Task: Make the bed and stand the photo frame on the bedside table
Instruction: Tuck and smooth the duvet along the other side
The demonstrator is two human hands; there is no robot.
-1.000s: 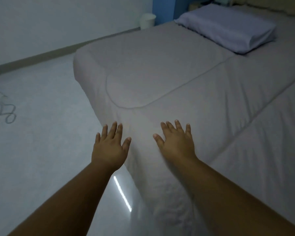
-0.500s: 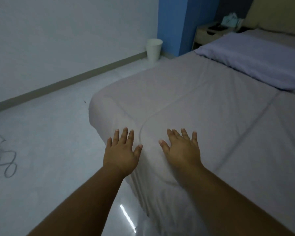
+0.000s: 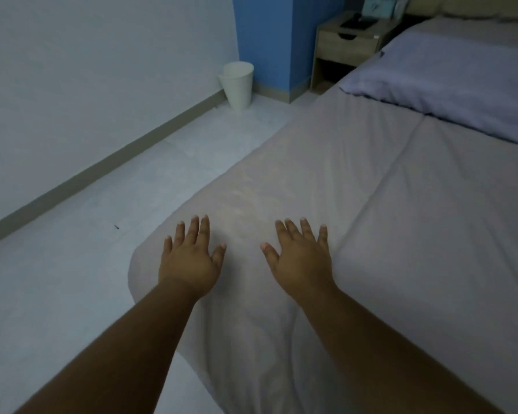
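Observation:
A grey quilt (image 3: pixel 371 204) covers the bed and hangs over its near left corner. My left hand (image 3: pixel 190 258) lies flat, fingers spread, on the quilt at that corner. My right hand (image 3: pixel 302 255) lies flat beside it, a hand's width to the right. A pale purple pillow (image 3: pixel 449 82) lies at the head of the bed. Beyond it stands the wooden bedside table (image 3: pixel 346 46), with a dark flat object (image 3: pixel 358 23) and a teal box (image 3: pixel 377 6) on top. I cannot tell whether the dark object is the photo frame.
A white waste bin (image 3: pixel 237 85) leans at the foot of the blue wall (image 3: pixel 269 40). Pale tiled floor (image 3: pixel 87 249) runs along the bed's left side up to a white wall with a grey skirting board.
The view has swung up and to the right, bringing the bedside table and bin closer in. Both hands stay flat on the quilt and have slid along the bed's left edge toward the head.

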